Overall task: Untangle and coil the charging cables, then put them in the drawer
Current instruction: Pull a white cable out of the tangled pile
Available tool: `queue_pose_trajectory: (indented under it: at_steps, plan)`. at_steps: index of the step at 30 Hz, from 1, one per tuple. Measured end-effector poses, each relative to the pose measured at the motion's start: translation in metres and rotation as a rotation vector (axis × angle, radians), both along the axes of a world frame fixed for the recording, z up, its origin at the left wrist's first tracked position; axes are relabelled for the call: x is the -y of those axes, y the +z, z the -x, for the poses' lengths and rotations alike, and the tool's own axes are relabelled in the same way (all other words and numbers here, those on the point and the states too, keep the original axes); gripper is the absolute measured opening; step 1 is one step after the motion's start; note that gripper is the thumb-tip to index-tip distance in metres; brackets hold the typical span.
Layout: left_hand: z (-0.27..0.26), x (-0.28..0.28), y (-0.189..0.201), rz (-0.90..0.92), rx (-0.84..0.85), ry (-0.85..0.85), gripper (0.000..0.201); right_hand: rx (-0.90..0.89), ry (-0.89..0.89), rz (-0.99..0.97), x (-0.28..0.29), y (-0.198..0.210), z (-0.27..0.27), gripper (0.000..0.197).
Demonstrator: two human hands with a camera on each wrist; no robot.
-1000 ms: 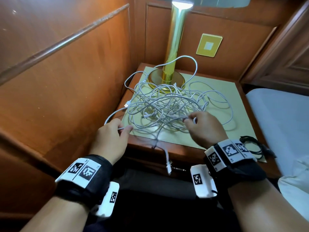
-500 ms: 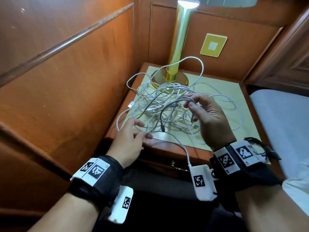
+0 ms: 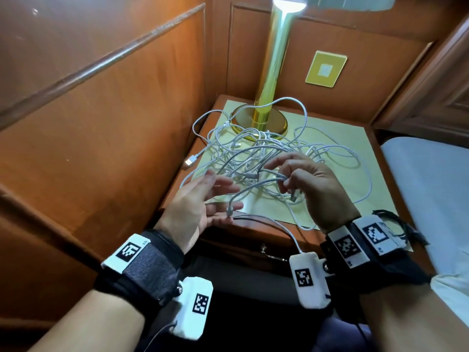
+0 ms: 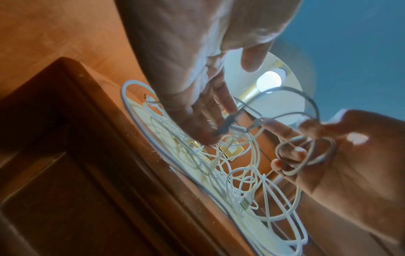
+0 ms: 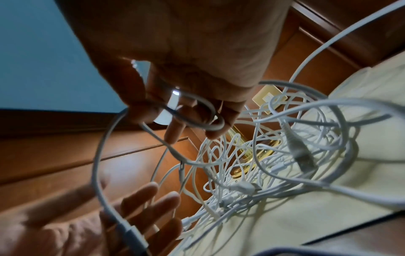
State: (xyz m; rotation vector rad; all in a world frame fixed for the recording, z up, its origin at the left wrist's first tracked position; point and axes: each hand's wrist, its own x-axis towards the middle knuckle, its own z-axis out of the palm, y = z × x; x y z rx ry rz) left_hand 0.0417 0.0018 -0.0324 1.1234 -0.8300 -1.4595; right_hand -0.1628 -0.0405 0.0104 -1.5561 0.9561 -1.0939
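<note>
A small wooden desk [image 3: 375, 138] stands in a corner of wood-panelled walls [image 3: 106, 123], its top covered by a pale yellow mat [image 3: 337, 138]. A bed with a light sheet [image 3: 431, 179] lies just beside the desk on the right. On the back panel sits one yellow square wall plate [image 3: 326, 69].

One brass lamp [image 3: 272, 72] rises from a round base at the rear of the mat, lit at its top. One bundle of black cord [image 3: 396, 222] lies at the desk's front right corner, partly hidden behind the right wrist strap. Below the desk's front edge a small metal pull [image 3: 266, 250] shows on the drawer front [image 3: 243, 246], which is closed.

The white charging cables [image 3: 253, 148] lie in one tangled heap on the mat, in front of the lamp base and touching it, with loops spreading right and one plug end [image 3: 189, 162] sticking out left over the bare wood. How many cables make up the heap cannot be told.

The right hand [image 3: 314, 184] is raised over the heap, its fingers curled and pinching a small loop of cable [image 4: 306, 152]. The left hand [image 3: 200, 209] is spread, palm up, fingers straight, beside it; a cable end [image 3: 229, 208] hangs just over its fingers, and contact cannot be told.
</note>
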Motion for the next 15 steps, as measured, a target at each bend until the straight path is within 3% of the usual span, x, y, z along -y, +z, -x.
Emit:
queue_pose_trajectory:
  at_steps: [3, 8, 15]
  plan:
    - [0.003, 0.002, -0.005, 0.094, 0.176, 0.012, 0.049, -0.156, 0.076, 0.013, -0.003, -0.001, -0.001, 0.019]
    - [0.006, 0.002, -0.01, 0.181, 0.175, 0.006, 0.019, -0.447, 0.12, 0.085, -0.005, -0.003, -0.002, 0.018]
    - [0.003, 0.0, -0.018, 0.132, 0.203, -0.183, 0.041, -0.461, 0.171, 0.045, -0.007, 0.0, 0.0, 0.017]
